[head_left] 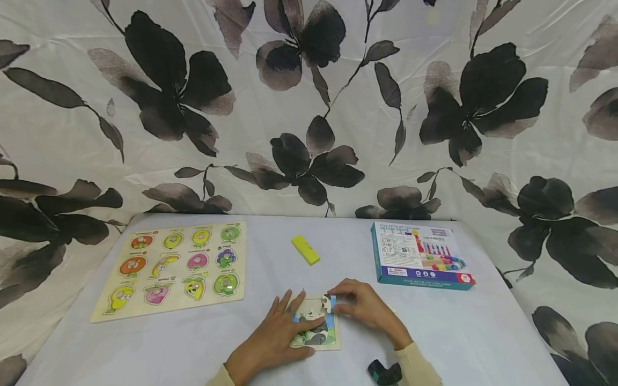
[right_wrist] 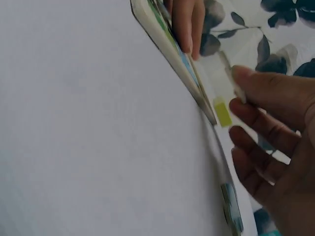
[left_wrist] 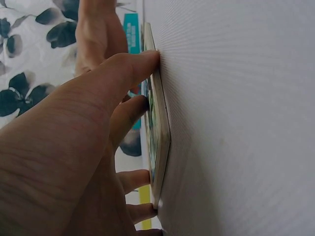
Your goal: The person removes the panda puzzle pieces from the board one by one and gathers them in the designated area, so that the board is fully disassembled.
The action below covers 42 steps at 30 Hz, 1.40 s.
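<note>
My left hand [head_left: 277, 335] lies spread over a small wooden jigsaw board [head_left: 330, 343] with an animal picture. Its thumb is at the near edge, the index finger presses on the picture, and the other fingers stretch along the left side. At the board's top right corner, my right hand [head_left: 364, 308] pinches a puzzle piece [head_left: 329, 303] in black, white and blue. Seen from the right wrist, that piece [right_wrist: 231, 73] is held edge-on between thumb and index finger, raised above the board [right_wrist: 172, 61], while the remaining fingers curl loosely. The left hand covers part of the picture.
A large fruit puzzle board [head_left: 181, 268] lies at the left. Behind the small board is a yellow block [head_left: 305, 250]. A boxed set [head_left: 420, 257] lies at the back right, and a black curved object [head_left: 384, 372] by my right sleeve. A flowered cloth [head_left: 309, 107] hangs behind the table.
</note>
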Tool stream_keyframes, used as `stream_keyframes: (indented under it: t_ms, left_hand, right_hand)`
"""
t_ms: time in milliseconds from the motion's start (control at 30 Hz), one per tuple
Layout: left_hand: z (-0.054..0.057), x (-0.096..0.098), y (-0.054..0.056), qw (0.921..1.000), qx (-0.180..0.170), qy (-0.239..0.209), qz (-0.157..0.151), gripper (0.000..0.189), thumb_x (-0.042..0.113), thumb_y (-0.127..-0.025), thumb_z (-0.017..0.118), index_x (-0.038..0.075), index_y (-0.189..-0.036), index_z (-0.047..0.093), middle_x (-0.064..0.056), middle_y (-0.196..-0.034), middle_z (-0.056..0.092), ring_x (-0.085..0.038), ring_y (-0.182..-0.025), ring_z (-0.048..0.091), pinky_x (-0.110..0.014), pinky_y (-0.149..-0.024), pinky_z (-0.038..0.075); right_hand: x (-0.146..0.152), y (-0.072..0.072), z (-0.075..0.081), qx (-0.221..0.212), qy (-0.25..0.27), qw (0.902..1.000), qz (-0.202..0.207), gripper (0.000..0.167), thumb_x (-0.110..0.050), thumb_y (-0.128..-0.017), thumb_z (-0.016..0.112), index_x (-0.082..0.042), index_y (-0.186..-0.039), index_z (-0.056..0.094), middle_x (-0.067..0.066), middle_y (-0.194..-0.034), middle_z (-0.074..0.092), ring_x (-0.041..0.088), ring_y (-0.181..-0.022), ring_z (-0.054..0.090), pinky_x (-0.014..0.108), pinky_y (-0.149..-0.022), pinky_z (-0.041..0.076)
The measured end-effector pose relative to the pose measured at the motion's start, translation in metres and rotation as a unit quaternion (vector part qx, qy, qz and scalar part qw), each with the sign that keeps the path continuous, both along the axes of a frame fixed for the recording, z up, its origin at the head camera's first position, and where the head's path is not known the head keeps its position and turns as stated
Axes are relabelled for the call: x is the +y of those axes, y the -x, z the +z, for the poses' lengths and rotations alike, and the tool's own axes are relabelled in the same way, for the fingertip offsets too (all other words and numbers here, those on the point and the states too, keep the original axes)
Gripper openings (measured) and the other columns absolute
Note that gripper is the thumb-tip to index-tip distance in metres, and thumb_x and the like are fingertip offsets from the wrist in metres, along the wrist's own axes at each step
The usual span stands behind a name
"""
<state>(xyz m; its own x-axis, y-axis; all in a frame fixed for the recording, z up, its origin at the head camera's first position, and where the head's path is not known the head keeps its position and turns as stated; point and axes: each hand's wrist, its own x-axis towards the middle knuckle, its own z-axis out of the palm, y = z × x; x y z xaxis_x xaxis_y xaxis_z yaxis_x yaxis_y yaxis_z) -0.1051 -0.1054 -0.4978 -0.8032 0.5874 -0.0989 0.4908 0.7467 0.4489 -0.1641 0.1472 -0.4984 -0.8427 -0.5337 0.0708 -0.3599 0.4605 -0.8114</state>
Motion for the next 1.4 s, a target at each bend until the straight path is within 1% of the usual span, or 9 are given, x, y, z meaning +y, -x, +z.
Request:
stream_keyframes:
  t_ms: [167,333,433,667,767,900,1067,1167,1400]
  left_hand:
    - [0.001,0.0,0.001,1.0,-0.006,-0.003,0.002,0.058,0.062,-0.086,0.056,0.045,-0.14,0.045,-0.017,-0.158,0.016,-0.046,-0.144,0.006,-0.064,-0.111,0.013]
    - [0.002,-0.001,0.001,0.9999,-0.008,-0.004,0.006,0.058,0.061,-0.085,0.057,0.046,-0.139,0.045,-0.016,-0.159,0.016,-0.045,-0.144,0.006,-0.063,-0.112,0.012]
    - [0.003,-0.001,0.001,0.9999,-0.008,-0.005,0.008,0.057,0.061,-0.085,0.058,0.045,-0.139,0.046,-0.016,-0.159,0.016,-0.045,-0.144,0.006,-0.063,-0.112,0.012]
    - [0.001,-0.002,0.0,0.9999,-0.007,-0.012,0.007,0.057,0.059,-0.085,0.059,0.044,-0.139,0.047,-0.016,-0.159,0.016,-0.044,-0.144,0.005,-0.063,-0.112,0.011]
    - [0.0,-0.002,0.0,0.9999,-0.007,-0.012,0.008,0.057,0.059,-0.085,0.06,0.045,-0.138,0.047,-0.016,-0.159,0.016,-0.044,-0.145,0.005,-0.062,-0.113,0.011]
    - [0.0,-0.001,0.0,0.9999,-0.005,-0.011,0.009,0.057,0.058,-0.085,0.06,0.045,-0.138,0.047,-0.015,-0.159,0.016,-0.044,-0.145,0.005,-0.062,-0.113,0.011]
    - [0.0,-0.001,0.0,0.9999,-0.006,-0.011,0.009,0.057,0.059,-0.085,0.06,0.045,-0.138,0.047,-0.015,-0.159,0.016,-0.044,-0.145,0.006,-0.062,-0.112,0.011]
    - [0.0,-0.001,0.0,0.9999,-0.005,-0.011,0.008,0.057,0.059,-0.085,0.059,0.045,-0.138,0.047,-0.015,-0.159,0.017,-0.044,-0.145,0.006,-0.062,-0.112,0.012]
    - [0.0,0.0,-0.001,0.9998,-0.01,-0.017,0.007,0.057,0.058,-0.085,0.061,0.045,-0.138,0.047,-0.016,-0.159,0.016,-0.044,-0.145,0.005,-0.062,-0.112,0.011]
  right_hand:
    - [0.013,0.0,0.009,-0.009,0.008,0.9994,-0.033,0.028,-0.018,-0.084,0.074,-0.02,-0.112,0.071,-0.011,-0.105,0.066,0.011,-0.098,0.059,0.029,-0.09,0.048]
    - [0.037,0.0,0.015,0.003,-0.008,0.9974,-0.072,0.026,-0.019,-0.085,0.072,-0.021,-0.111,0.071,-0.009,-0.106,0.066,0.014,-0.099,0.058,0.032,-0.09,0.049]
    - [0.053,-0.003,0.016,0.011,-0.013,0.9957,-0.091,0.025,-0.019,-0.086,0.071,-0.019,-0.112,0.071,-0.006,-0.107,0.066,0.015,-0.099,0.058,0.032,-0.088,0.049]
    - [0.085,-0.01,0.016,0.005,-0.049,0.9899,-0.133,0.03,-0.019,-0.086,0.072,-0.014,-0.115,0.07,-0.004,-0.105,0.066,0.013,-0.094,0.057,0.028,-0.086,0.05]
    - [0.097,-0.014,0.016,0.005,-0.069,0.9869,-0.145,0.029,-0.018,-0.085,0.072,-0.012,-0.113,0.07,-0.003,-0.102,0.065,0.012,-0.091,0.057,0.029,-0.084,0.05]
    - [0.112,-0.019,0.015,0.004,-0.095,0.9814,-0.166,0.026,-0.013,-0.084,0.073,-0.011,-0.11,0.071,-0.003,-0.099,0.064,0.011,-0.087,0.057,0.027,-0.079,0.051]
    - [0.125,-0.024,0.013,0.002,-0.132,0.9748,-0.18,0.027,-0.008,-0.083,0.072,-0.011,-0.109,0.072,-0.002,-0.1,0.065,0.012,-0.086,0.056,0.024,-0.076,0.05]
    - [0.13,-0.025,0.012,0.001,-0.145,0.9734,-0.178,0.026,-0.006,-0.083,0.071,-0.01,-0.109,0.072,-0.002,-0.101,0.066,0.012,-0.087,0.057,0.024,-0.077,0.051]
    - [0.134,-0.03,0.012,-0.002,-0.143,0.9756,-0.167,0.025,-0.006,-0.083,0.071,-0.01,-0.108,0.073,-0.002,-0.099,0.065,0.013,-0.085,0.054,0.025,-0.076,0.049]
